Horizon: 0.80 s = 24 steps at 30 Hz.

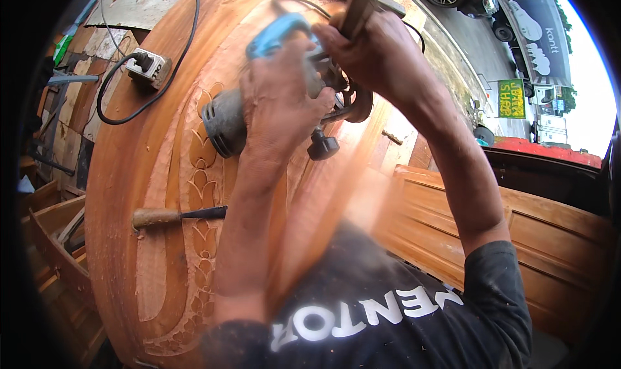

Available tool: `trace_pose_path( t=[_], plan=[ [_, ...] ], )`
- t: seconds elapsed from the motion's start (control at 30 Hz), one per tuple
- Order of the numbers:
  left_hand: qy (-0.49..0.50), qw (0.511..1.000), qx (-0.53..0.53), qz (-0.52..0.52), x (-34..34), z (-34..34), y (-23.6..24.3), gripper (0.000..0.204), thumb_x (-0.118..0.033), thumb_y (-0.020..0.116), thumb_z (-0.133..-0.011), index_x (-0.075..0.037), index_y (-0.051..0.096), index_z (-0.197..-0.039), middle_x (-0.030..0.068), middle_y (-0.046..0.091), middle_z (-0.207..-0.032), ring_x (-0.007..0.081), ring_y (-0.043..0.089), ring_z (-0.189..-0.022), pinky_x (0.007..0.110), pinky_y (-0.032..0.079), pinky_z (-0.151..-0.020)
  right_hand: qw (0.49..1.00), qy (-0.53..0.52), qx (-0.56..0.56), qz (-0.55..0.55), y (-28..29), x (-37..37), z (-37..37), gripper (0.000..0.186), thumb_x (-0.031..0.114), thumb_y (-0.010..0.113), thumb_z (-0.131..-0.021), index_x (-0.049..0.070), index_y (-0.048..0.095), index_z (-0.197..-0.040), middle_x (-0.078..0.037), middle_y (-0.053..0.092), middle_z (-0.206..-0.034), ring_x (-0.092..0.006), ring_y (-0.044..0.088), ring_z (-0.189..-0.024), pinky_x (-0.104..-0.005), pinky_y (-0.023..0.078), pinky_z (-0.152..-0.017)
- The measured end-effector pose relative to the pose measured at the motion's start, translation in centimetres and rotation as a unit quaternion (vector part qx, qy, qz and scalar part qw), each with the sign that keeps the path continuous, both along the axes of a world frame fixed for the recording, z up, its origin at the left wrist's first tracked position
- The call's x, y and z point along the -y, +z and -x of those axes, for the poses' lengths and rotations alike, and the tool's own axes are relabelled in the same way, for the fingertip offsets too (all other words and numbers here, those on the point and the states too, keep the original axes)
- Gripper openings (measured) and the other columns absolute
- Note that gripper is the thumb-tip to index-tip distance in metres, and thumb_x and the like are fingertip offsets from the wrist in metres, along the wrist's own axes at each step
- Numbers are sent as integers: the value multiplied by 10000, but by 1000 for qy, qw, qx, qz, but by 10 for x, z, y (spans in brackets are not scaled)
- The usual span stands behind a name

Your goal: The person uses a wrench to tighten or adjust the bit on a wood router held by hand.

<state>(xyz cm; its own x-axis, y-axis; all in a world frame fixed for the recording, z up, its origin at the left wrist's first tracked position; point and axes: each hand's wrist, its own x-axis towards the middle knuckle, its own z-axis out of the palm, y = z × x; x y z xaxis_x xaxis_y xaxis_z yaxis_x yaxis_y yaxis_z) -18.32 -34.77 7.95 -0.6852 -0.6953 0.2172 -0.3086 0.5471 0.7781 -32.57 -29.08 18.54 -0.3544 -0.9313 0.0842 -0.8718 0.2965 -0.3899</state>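
Observation:
My left hand (275, 97) is wrapped over a power router (223, 123) with a grey housing, a blurred blue top and a black knob, tipped on its side on a carved wooden panel (119, 194). My right hand (369, 52) grips a dark brown wooden piece (356, 16) just above the router's right end, whose base is partly hidden by both hands. A chisel (158, 217) with a wooden handle lies across the carving left of my left forearm.
A power strip (145, 68) with black cords sits on the panel's upper left. A wooden crate (52, 239) and scrap boards (84, 91) are at left. A panelled door (556, 252) lies at right. Vehicles (530, 45) stand beyond a red edge.

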Motion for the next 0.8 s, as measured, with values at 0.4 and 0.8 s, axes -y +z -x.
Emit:
trace_pose_path(
  t=[0.4, 0.8],
  plan=[
    [0, 999, 41, -19, 0, 6, 14, 810, -279, 902, -777, -248, 516, -1489, 87, 722, -1255, 358, 593, -1190, 506, 406, -1075, 941, 302, 112, -103, -21, 81, 81, 298, 253, 632, -1012, 23, 705, -837, -134, 709, -717, -286, 725, -653, -431, 555, -592],
    [-8, 999, 39, 0, 0, 5, 11, 646, -338, 858, -814, -223, 606, -1398, 59, 687, -1302, 344, 580, -1179, 495, 418, -1113, 983, 21, 15, 182, 50, -65, -34, 175, 120, 670, -1061, 13, 765, -1162, -112, 767, -1020, -173, 743, -797, -307, 581, -663]
  ],
)
